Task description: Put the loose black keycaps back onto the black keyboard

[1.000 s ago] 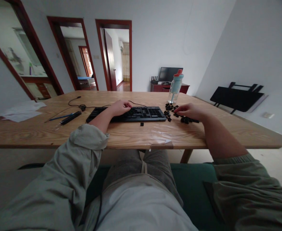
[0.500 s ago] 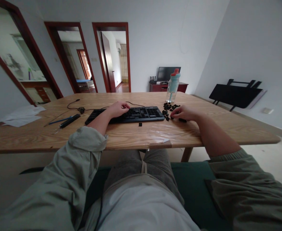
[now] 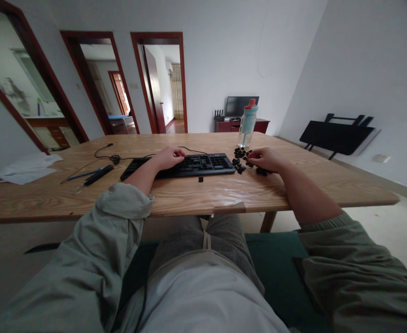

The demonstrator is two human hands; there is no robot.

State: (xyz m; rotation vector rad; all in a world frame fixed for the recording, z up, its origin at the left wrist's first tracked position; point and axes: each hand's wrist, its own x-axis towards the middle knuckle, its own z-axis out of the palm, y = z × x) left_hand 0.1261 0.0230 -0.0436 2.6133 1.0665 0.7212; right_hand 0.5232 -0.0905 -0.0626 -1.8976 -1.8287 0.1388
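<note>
A black computer keyboard (image 3: 203, 172) lies on the wooden table, with some of its keycaps off. My left hand (image 3: 168, 158) rests over its left half, fingers curled together; whatever they may hold is too small to make out. To the right of the keyboard, several loose black keycaps (image 3: 238, 162) lie in a scattered pile. Over the pile's right side, my right hand (image 3: 265, 159) has its thumb and fingertips pinched at a keycap. One single keycap (image 3: 200, 179) sits apart, in front of the keyboard.
A clear water bottle (image 3: 247, 127) with a red and teal top stands behind the keycaps. Left of the keyboard are a coiled cable (image 3: 114, 159), a black-handled tool (image 3: 99, 175), a blue stick (image 3: 82, 175) and white paper (image 3: 30, 169). Tape (image 3: 229, 209) covers part of the front edge.
My right hand has shifted slightly up and away among the keycaps, uncovering more of those below it. My left hand stays over the keyboard. The whole view has shifted slightly.
</note>
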